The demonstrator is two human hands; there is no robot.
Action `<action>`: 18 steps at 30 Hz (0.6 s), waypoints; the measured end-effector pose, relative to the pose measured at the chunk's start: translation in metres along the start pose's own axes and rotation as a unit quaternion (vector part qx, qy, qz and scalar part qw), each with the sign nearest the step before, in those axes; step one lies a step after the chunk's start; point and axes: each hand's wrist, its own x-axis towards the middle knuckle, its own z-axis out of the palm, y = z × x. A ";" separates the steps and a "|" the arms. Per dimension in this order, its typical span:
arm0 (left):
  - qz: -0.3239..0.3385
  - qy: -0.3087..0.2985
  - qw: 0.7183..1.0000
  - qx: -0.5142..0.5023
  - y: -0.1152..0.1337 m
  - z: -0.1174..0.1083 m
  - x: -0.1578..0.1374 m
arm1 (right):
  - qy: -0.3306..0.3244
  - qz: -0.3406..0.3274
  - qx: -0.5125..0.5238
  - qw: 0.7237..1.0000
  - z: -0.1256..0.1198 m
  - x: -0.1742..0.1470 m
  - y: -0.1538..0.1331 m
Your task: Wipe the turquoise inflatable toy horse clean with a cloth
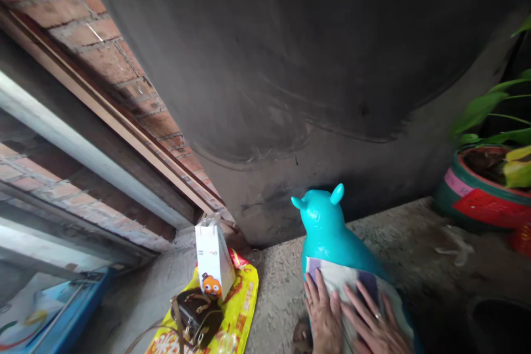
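Note:
A turquoise inflatable animal toy (pixel 327 227) with two small ears stands on the floor, its head toward the dark wall. Over its back lies a white and purple cloth (pixel 344 276). My left hand (pixel 323 310) rests flat on the cloth, fingers stretched out. Beside it, my right hand (pixel 375 315) also presses flat on the cloth with spread fingers and wears a ring. The toy's rear end is partly hidden by my hands and the frame's lower edge.
To the left, a white paper box (pixel 213 260) and a brown handbag (pixel 197 315) sit on a yellow plastic bag (pixel 246 298). A potted plant (pixel 477 193) stands at right. A blue crate (pixel 83 315) is at lower left. The dark wall (pixel 290 66) rises ahead.

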 end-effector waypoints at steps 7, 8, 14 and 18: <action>-0.039 -0.044 0.989 -0.133 0.007 -0.024 0.074 | -0.069 -0.002 0.126 0.990 0.002 0.100 0.012; -0.042 -0.042 0.989 -0.132 0.008 -0.024 0.072 | -0.069 -0.006 0.128 0.989 0.001 0.100 0.013; -0.070 -0.023 0.996 -0.054 -0.002 0.001 -0.011 | 0.023 -0.080 0.014 0.996 -0.023 0.023 0.004; -0.108 -0.017 0.994 0.017 -0.007 0.016 -0.050 | 0.097 -0.118 -0.014 0.988 -0.030 -0.022 -0.001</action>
